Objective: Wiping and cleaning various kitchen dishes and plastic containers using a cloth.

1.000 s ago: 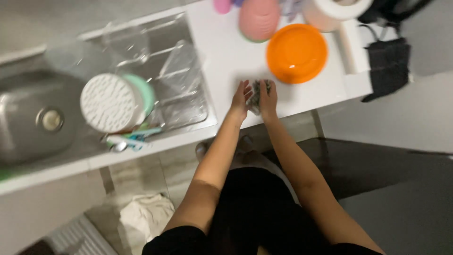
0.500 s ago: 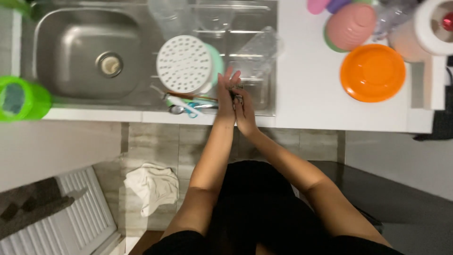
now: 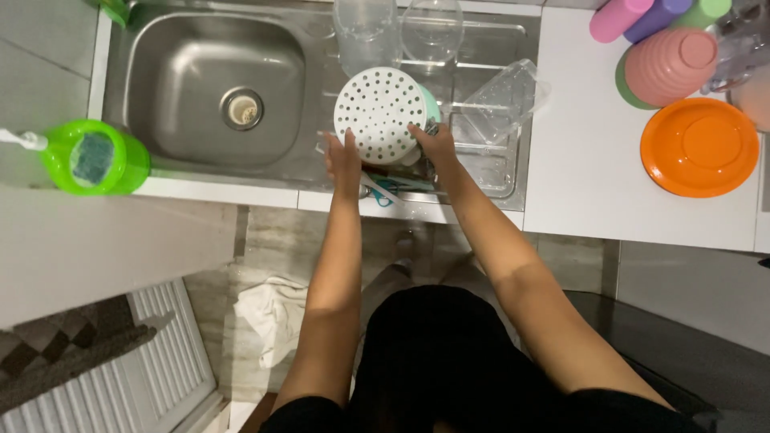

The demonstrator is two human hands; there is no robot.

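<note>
A round white perforated strainer [image 3: 377, 112] stands on the steel draining board [image 3: 513, 172], nested over a pale green bowl. My left hand [image 3: 343, 154] grips its lower left rim. My right hand [image 3: 437, 144] holds its right rim. Loose cutlery and a teal-handled utensil [image 3: 383, 189] lie just below the strainer, between my wrists.
A steel sink [image 3: 216, 88] lies to the left, with a green container holding a sponge [image 3: 95, 157] at its corner. Clear glasses [image 3: 431, 30] and a clear tub [image 3: 501, 96] stand on the drainer. An orange plate [image 3: 699, 147] and pink and purple cups [image 3: 670, 64] sit on the white counter.
The view has swung left from the orange plate to the sink. My hands, earlier pressed together at the counter's edge, have parted and taken hold of the strainer's two sides.
</note>
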